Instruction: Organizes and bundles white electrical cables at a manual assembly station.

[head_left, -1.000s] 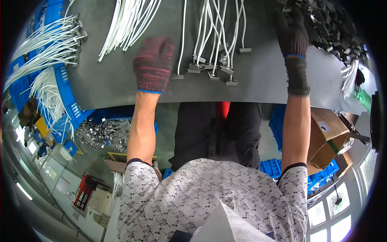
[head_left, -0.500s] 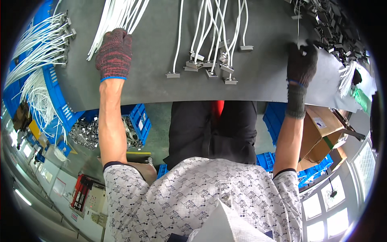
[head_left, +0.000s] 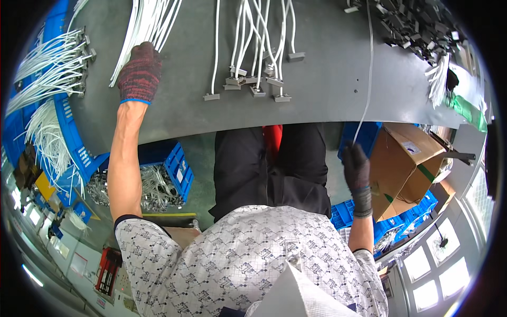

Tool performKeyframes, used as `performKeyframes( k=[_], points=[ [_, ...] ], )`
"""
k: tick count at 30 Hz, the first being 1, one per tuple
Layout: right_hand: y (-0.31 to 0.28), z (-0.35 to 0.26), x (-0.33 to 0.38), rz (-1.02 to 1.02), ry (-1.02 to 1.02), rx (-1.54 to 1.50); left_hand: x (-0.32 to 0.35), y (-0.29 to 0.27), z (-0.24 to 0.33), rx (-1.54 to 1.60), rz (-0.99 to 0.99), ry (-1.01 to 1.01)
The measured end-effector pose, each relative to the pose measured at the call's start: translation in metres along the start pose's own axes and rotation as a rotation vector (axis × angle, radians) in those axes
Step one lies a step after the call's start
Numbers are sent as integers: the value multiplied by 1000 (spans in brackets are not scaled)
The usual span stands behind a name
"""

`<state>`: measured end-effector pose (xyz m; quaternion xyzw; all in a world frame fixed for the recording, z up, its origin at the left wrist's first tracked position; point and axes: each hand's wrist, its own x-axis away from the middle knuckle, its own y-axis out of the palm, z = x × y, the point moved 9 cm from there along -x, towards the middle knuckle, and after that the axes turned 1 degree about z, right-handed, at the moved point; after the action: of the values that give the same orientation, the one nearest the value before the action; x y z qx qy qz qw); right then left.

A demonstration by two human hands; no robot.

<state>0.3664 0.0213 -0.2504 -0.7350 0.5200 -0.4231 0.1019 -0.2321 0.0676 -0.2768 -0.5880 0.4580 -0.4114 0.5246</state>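
Note:
My left hand (head_left: 140, 74), in a dark red and black knit glove, is closed around part of a bundle of white cables (head_left: 149, 21) at the table's far left. My right hand (head_left: 357, 169), in a dark glove, is below the table's front edge. Its fingers pinch the end of a thin pale strand (head_left: 371, 58), which stretches taut up over the tabletop. Between the hands lie several white cables (head_left: 215, 47) with metal connectors (head_left: 282, 98) at their near ends. What my left fingers press on underneath is hidden.
Dark small metal parts (head_left: 417, 31) are heaped at the back right, near a tied white bundle (head_left: 438, 82). Blue crates with white cables (head_left: 50, 74) stand at left. Below the table are a crate of metal parts (head_left: 179, 171) and a cardboard box (head_left: 404, 174).
My right hand has come down from above the tabletop to below its front edge, drawing the pale strand along. My left hand stays at the white cables. The whole view has shifted slightly.

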Motion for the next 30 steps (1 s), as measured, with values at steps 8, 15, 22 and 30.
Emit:
performKeyframes(
  k=[8,15,22,30],
  points=[
    [80,288,143,-618,-109,791,38,-41,-9,864,-177,-500],
    [61,246,132,-196,-141,456,82,-84,129,1766,-612,-322],
    [49,146,88,15,-401,394,73,-92,365,2261,-670,-252],
    [42,202,112,-69,-237,594,46,-160,357,2475,94,-360]
  ],
)
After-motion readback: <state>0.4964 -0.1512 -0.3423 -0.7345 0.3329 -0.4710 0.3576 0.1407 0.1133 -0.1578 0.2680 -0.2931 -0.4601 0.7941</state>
